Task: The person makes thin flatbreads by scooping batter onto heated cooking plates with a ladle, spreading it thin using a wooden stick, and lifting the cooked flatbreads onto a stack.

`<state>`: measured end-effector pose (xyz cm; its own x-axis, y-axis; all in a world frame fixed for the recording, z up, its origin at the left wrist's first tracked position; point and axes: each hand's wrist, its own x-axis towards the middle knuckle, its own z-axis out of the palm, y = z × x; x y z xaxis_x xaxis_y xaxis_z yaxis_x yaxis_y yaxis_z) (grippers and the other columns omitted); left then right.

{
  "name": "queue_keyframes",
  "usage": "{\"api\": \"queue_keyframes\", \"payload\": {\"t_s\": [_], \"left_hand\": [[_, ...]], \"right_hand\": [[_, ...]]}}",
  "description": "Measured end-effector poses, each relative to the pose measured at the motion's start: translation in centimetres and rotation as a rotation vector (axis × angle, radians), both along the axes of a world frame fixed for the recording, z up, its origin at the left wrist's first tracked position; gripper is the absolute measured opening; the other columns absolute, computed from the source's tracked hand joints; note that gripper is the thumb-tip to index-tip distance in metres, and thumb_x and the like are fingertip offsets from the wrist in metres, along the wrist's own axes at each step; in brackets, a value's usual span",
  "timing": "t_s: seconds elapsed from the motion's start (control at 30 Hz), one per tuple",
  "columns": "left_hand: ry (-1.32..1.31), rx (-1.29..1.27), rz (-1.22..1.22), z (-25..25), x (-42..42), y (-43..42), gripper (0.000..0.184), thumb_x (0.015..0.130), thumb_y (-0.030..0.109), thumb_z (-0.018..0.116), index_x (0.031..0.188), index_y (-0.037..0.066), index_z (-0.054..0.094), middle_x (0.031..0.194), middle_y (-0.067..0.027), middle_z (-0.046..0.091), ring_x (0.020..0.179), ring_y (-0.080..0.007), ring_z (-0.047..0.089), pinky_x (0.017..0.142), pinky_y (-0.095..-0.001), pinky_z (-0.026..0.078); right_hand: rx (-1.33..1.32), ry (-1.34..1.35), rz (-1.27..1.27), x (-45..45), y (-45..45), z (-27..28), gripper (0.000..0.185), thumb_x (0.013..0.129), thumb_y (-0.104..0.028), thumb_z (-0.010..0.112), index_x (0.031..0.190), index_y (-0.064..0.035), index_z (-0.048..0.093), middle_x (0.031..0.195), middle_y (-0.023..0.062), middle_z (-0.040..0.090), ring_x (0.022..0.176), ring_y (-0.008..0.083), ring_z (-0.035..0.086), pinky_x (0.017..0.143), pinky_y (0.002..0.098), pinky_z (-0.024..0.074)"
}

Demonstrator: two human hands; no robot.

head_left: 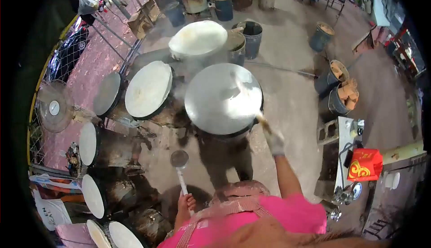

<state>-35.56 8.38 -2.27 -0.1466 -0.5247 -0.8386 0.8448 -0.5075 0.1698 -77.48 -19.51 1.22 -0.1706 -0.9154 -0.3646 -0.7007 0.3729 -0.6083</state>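
Observation:
My left hand is closed round the pale handle of a ladle, whose round bowl is held out over the floor. On the right, my right hand, which looks gloved, grips a brush-like tool at the right rim of a large round pan. The tool's far end is blurred over the pan's shiny grey surface, so its shape and any contact are unclear. Steam hangs about the pan's left side. Left of it is a pan with a white sheet, and behind it a white-topped round pan.
More round pans curve down the left side near a fan. Dark buckets stand behind the central pan. Buckets of orange-brown pieces stand at the right, above a narrow table with a red bag.

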Motion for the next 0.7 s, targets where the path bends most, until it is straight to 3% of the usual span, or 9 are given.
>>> {"api": "queue_keyframes", "payload": {"t_s": [0.03,0.1,0.17,0.23,0.27,0.33,0.43,0.57,0.7], "left_hand": [[-0.009,-0.007,0.011,0.4,-0.5,0.3,0.017,0.084,0.005,0.043,0.093,0.018,0.039,0.049,0.0011,0.030,0.032,-0.0105,0.029,0.026,-0.0256,0.022],[-0.098,-0.056,-0.046,0.6,-1.4,0.2,0.009,0.085,0.009,0.043,0.083,0.017,0.038,0.049,0.0019,0.029,0.033,-0.0101,0.029,0.027,-0.0257,0.023],[-0.228,-0.095,-0.139,2.7,-1.6,0.4,0.027,0.087,0.017,0.044,0.061,0.015,0.036,0.050,0.0038,0.030,0.035,-0.0091,0.029,0.029,-0.0241,0.025],[-0.290,-0.102,-0.165,5.3,-1.6,0.5,0.022,0.086,0.016,0.045,0.065,0.014,0.037,0.052,0.0036,0.031,0.036,-0.0081,0.029,0.030,-0.0229,0.025],[-0.341,-0.127,-0.160,6.3,-2.0,0.6,0.021,0.086,0.015,0.046,0.066,0.014,0.038,0.052,0.0037,0.031,0.036,-0.0078,0.030,0.030,-0.0226,0.024],[-0.361,-0.114,-0.125,6.6,-1.9,0.6,0.018,0.084,0.010,0.047,0.069,0.015,0.040,0.052,0.0037,0.031,0.037,-0.0076,0.030,0.030,-0.0221,0.024],[-0.100,-0.044,-0.014,2.3,1.4,0.7,0.008,0.083,0.007,0.044,0.088,0.013,0.043,0.049,0.0021,0.031,0.034,-0.0095,0.028,0.027,-0.0250,0.023],[-0.192,-0.042,-0.036,3.9,4.3,1.6,0.011,0.084,0.009,0.045,0.074,0.012,0.041,0.050,0.0031,0.032,0.034,-0.0068,0.028,0.027,-0.0228,0.023],[-0.061,-0.013,-0.062,4.2,6.2,0.6,0.034,0.088,0.022,0.044,0.057,0.013,0.033,0.047,0.0027,0.029,0.035,-0.0079,0.028,0.028,-0.0230,0.024]], "right_hand": [[0.068,-0.076,-0.067,-0.7,-1.3,0.3,0.049,0.085,-0.044,0.043,0.116,-0.0081,0.055,0.107,0.0237,0.056,0.099,0.0342,0.055,0.083,0.0380,0.0433],[-0.639,0.056,-0.143,0.8,-9.1,-1.1,0.044,0.079,-0.045,0.050,0.094,-0.0064,0.065,0.080,0.0207,0.063,0.079,0.0383,0.060,0.072,0.0420,0.0454],[-0.305,-0.060,-0.079,1.1,-13.4,1.2,0.044,0.077,-0.039,0.055,0.101,-0.0021,0.062,0.092,0.0204,0.062,0.086,0.0347,0.060,0.080,0.0416,0.0446],[-0.343,-0.495,-0.294,1.6,-9.6,3.9,0.036,0.074,-0.035,0.059,0.077,0.0006,0.065,0.066,0.0174,0.062,0.060,0.0252,0.060,0.058,0.0372,0.0467],[-0.397,-0.405,-0.293,0.6,-10.6,-5.0,0.033,0.073,-0.031,0.064,0.067,0.0013,0.063,0.063,0.0129,0.062,0.055,0.0173,0.056,0.052,0.0349,0.0447],[-0.252,-0.562,-0.399,5.4,-5.2,-3.6,0.029,0.069,-0.027,0.071,0.075,0.0006,0.065,0.072,0.0086,0.065,0.064,0.0142,0.058,0.060,0.0302,0.0460],[-0.652,0.030,0.074,8.5,-1.5,-6.4,0.029,0.072,-0.027,0.068,0.078,0.0007,0.064,0.077,0.0085,0.065,0.066,0.0158,0.058,0.061,0.0294,0.0463],[-0.212,-0.805,-0.591,3.3,2.2,1.5,0.019,0.077,-0.023,0.065,0.074,-0.0040,0.062,0.051,0.0015,0.049,0.037,0.0132,0.042,0.034,0.0289,0.0323],[-0.211,-0.922,-0.571,10.6,6.1,-6.5,0.026,0.077,-0.025,0.066,0.097,-0.0074,0.065,0.056,-0.0011,0.050,0.039,0.0081,0.040,0.035,0.0252,0.0305]]}}
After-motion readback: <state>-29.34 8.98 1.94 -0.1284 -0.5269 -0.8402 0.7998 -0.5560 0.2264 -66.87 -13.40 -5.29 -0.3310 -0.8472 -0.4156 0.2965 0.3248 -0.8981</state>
